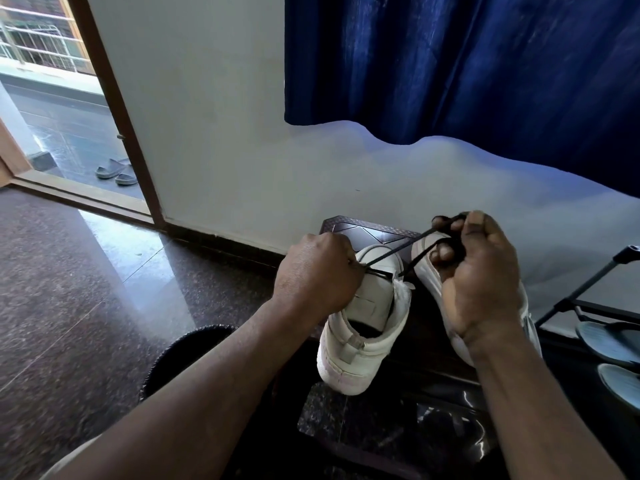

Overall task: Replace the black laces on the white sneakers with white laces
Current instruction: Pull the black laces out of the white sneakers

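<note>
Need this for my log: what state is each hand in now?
Left hand: closed, grips the sneaker.
Right hand: closed, pinches the black lace.

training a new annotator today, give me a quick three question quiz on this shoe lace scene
1. True or false: the right hand pinches the black lace.
2. The left hand grips: A) a brush, B) the white sneaker, C) a bottle.
3. Fill in: the second sneaker lies behind the ____ hand.
Key: 1 true; 2 B; 3 right.
</note>
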{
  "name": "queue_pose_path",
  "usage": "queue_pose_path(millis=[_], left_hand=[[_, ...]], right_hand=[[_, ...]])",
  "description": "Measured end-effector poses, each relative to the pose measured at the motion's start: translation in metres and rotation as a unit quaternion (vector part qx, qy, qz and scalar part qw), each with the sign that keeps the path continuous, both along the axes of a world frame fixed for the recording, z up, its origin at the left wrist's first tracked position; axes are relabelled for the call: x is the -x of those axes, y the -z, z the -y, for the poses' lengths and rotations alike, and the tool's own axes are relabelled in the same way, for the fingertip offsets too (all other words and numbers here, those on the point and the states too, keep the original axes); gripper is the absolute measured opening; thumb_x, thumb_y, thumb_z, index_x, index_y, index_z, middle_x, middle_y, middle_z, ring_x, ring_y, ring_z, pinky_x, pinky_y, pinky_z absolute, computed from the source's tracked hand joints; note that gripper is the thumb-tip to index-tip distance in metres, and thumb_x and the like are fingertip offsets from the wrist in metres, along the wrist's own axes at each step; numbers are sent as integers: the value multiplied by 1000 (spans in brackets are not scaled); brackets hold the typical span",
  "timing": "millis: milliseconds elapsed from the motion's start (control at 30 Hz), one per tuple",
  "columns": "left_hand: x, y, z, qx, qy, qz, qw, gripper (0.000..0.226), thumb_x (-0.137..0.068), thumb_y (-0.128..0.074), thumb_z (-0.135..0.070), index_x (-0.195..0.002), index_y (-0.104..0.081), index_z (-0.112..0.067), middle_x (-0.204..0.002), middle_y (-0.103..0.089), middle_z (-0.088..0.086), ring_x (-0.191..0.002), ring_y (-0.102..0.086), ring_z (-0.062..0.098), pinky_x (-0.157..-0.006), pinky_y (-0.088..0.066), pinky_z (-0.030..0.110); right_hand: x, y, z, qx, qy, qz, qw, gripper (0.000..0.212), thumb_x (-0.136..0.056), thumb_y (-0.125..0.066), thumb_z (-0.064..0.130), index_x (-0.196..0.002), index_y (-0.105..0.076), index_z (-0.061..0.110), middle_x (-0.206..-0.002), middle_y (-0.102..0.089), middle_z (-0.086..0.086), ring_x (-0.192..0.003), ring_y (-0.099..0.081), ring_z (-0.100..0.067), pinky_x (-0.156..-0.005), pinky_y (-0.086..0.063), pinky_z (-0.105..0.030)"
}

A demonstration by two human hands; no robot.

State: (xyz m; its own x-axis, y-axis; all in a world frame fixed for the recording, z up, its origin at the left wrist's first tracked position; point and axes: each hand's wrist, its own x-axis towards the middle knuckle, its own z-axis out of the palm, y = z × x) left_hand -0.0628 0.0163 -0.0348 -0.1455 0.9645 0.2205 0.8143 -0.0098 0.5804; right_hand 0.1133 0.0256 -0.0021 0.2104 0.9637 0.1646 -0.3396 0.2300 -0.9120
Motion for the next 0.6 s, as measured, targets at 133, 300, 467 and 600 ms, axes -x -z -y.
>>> queue_pose_path(millis=[133,300,467,600], left_hand=[[0,1,0,0,-6,-1,1000,14,-79,-61,-30,-84,-75,-28,-78,-71,-4,-76,-67,25,-68,-60,38],[0,0,0,0,-10,-5,1000,12,-81,-64,-31,-82,-75,-27,-77,-71,-3,-77,-67,25,-69,-59,38],[-1,-1,1,2,-6,-3,1000,13,-81,-63,-32,-84,-76,-28,-79,-72,-4,-79,-67,25,-69,-59,37],[1,-1,1,4,-5,-4,1000,16,-79,-61,-32,-86,-75,-29,-80,-72,-3,-78,-68,26,-70,-60,38]], right_hand=[[7,13,2,-24,47,295,954,13,-108,-53,25,-95,-53,24,-63,-62,7,-55,-51,-14,-57,-40,-29],[12,15,3,11,-33,684,729,23,-97,-64,50,-100,-72,28,-82,-73,2,-84,-67,-24,-74,-50,-35],[7,22,-3,-98,4,632,769,27,-98,-61,33,-78,-71,18,-84,-69,-4,-83,-64,-25,-75,-48,-37],[-2,20,-9,-132,112,443,879,23,-95,-50,22,-79,-65,30,-90,-64,1,-77,-56,-11,-77,-44,-27]])
